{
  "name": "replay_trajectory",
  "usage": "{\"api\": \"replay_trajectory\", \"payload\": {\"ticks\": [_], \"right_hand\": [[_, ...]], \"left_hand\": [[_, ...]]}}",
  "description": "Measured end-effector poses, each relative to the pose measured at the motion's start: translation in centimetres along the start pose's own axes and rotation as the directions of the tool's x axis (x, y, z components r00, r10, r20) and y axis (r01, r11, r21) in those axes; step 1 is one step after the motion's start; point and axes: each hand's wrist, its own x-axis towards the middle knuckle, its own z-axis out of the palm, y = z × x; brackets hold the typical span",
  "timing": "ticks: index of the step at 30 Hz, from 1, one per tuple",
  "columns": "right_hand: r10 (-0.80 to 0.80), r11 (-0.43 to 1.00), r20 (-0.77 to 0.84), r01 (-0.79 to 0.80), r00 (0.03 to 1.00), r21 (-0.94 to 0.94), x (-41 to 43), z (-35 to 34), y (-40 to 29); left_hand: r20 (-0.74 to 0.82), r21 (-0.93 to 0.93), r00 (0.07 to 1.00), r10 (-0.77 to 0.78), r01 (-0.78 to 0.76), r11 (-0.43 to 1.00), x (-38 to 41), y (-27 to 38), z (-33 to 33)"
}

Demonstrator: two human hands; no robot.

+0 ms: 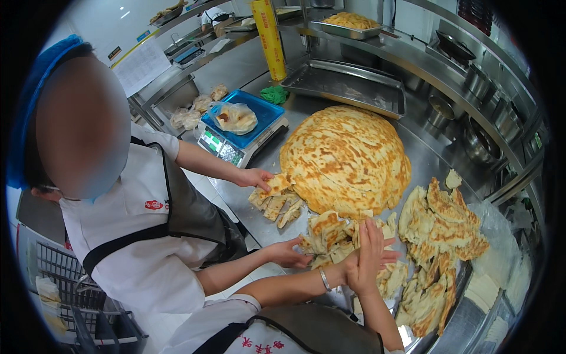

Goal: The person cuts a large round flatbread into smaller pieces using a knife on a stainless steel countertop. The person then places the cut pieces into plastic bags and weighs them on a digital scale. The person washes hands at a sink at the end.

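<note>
My left hand (349,267), with a bracelet at the wrist, and my right hand (369,254) meet and cross over the steel worktable. Straight fingers extend from both, and I see nothing held in either. Below and around them lies a heap of cut flatbread pieces (328,230). Just beyond it is a large round browned flatbread (347,159). To the right sits a pile of torn flatbread (437,221). One co-worker's hand (257,178) holds a flatbread strip (278,183) above a small stack of strips (276,205); their other hand (289,253) is beside the heap.
A digital scale (243,144) bears a bagged portion (236,118), with more bags (192,116) behind it. An empty steel tray (349,86) and an upright yellow roll box (269,42) stand at the back. Plastic sheeting (495,239) lies right. The co-worker (132,230) stands close on my left.
</note>
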Motion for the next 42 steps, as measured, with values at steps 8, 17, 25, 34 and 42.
{"api": "replay_trajectory", "payload": {"ticks": [8, 17, 25, 34, 42], "right_hand": [[0.235, 0.922, -0.017, -0.228, 0.972, -0.313, -1.5, -0.3, 6.9], [0.368, -0.022, -0.168, 0.189, 0.915, 0.982, -1.7, 1.4, 2.0], [0.601, -0.401, 0.460, -0.252, 0.653, 0.881, -5.4, -1.9, 1.1], [0.669, -0.102, 0.213, -0.196, 0.712, 0.975, -6.9, -7.6, 0.5], [0.744, 0.650, 0.094, -0.749, 0.662, 0.127, -11.0, -11.0, 4.2]], "left_hand": [[0.051, 0.481, 0.824, 0.564, -0.515, 0.710, 8.1, -2.0, 17.3], [0.716, 0.685, 0.540, 0.441, -0.423, -0.593, 8.3, -2.2, 21.9], [0.640, 0.757, 0.579, 0.506, -0.360, -0.545, 9.7, -1.5, 17.5], [0.391, 0.920, 0.625, 0.676, -0.274, -0.279, 7.8, -6.0, 15.2], [0.574, 0.816, 0.646, 0.503, -0.406, -0.412, 3.8, -8.4, 10.9]]}}
